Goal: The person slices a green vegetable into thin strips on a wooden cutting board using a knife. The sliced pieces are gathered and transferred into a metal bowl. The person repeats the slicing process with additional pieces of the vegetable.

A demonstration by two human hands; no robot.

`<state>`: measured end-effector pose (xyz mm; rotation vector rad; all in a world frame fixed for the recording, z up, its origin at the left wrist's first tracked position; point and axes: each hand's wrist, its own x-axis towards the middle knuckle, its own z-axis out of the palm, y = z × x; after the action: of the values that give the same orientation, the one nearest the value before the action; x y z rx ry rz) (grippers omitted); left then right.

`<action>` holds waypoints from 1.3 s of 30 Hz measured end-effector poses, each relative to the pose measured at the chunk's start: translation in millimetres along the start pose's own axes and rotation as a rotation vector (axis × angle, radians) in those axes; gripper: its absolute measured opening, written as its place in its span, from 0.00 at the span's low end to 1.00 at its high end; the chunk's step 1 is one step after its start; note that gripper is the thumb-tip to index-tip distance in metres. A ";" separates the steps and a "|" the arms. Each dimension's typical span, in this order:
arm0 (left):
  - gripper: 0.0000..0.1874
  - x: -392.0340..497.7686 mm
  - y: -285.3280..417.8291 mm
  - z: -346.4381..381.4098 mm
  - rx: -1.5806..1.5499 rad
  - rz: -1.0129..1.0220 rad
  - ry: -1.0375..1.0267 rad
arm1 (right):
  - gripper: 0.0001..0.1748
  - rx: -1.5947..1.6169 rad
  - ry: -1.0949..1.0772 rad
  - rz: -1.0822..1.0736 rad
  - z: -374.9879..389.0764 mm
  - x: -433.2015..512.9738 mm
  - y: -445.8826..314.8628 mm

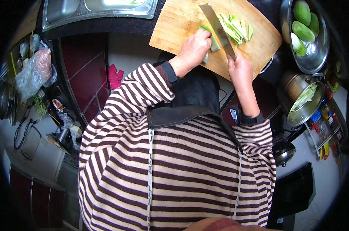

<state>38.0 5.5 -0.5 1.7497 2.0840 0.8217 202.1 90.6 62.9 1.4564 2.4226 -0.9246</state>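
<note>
A wooden cutting board (174,24) lies on the dark counter. My left hand (195,47) rests on it with bent fingers over a piece of green vegetable (215,44); part of the piece is hidden under the fingers. In my right hand (240,65) is the handle of a broad knife (216,27), its blade pointing away from me between the held piece and a heap of pale green strips (234,27). A small pale piece (205,59) lies near the board's front edge, beside my left wrist.
Several green, oblong vegetables (304,31) sit in a steel bowl (312,62) right of the board. Nearer on the right, a steel pot (290,83) holds pale green strips (306,98). A steel sink (119,13) is at the upper left. A lidded pan (284,151) stands farther down on the right.
</note>
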 end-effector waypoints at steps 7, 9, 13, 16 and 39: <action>0.02 3.2 -5.5 0.0 0.019 -0.066 -0.009 | 0.08 -0.129 -0.079 0.077 8.7 -11.5 -2.9; 0.02 2.9 -6.9 0.6 0.000 -0.069 -0.007 | 0.09 -0.143 -0.078 0.083 24.2 4.5 -7.5; 0.02 3.8 -8.6 1.6 -0.046 -0.054 0.021 | 0.10 -0.036 -0.042 0.042 25.8 20.0 -3.5; 0.02 2.5 -8.5 1.1 -0.025 -0.086 -0.017 | 0.09 0.025 -0.017 0.023 12.5 8.2 1.2; 0.01 -1.8 -12.5 7.8 -0.045 -0.050 0.085 | 0.10 -0.115 -0.115 0.091 28.1 6.6 -14.3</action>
<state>32.8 4.4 -14.4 1.6599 2.1368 0.9360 182.0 74.4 43.7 1.4199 2.2676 -0.8111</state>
